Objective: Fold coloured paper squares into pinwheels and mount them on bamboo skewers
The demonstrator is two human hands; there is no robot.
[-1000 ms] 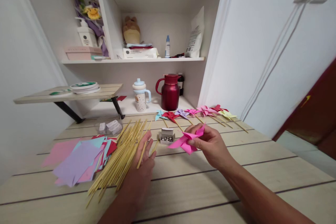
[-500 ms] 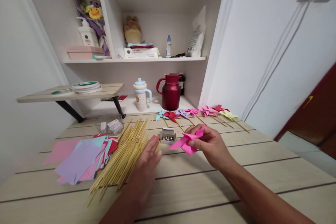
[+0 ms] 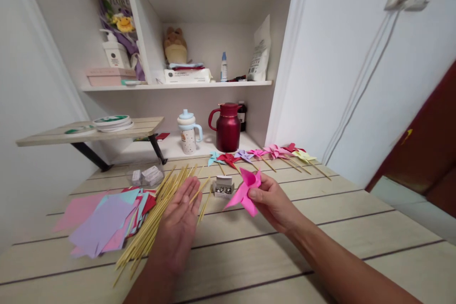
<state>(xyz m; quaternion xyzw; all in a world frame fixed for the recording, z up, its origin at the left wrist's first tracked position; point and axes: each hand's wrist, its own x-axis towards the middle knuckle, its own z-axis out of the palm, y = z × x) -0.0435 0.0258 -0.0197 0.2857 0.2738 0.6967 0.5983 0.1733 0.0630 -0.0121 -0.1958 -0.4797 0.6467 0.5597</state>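
My right hand (image 3: 272, 202) pinches a bright pink paper pinwheel (image 3: 245, 192) between thumb and fingers, above the table. My left hand (image 3: 181, 216) is open, its palm turned up and fingers stretched out, over the right side of a heap of thin wooden sticks (image 3: 144, 242). One stick (image 3: 198, 190) crosses by its fingers; whether they touch it I cannot tell. Between the hands and a little beyond them stands a small open box (image 3: 223, 189) of shiny metal pieces. Part of the stick heap is hidden behind my left hand.
Finished pinwheels on sticks (image 3: 276, 152) lie in a row at the table's back. Coloured paper sheets (image 3: 96, 223) are piled left, near a clear container (image 3: 146, 174) of small boxes. A red jug (image 3: 228, 130) and a lidded cup (image 3: 188, 135) stand behind, below a shelf (image 3: 178, 86).
My left hand has moved left over the sticks and turned its palm up. The pink pinwheel has tilted in my right hand. The camera view has shifted slightly.
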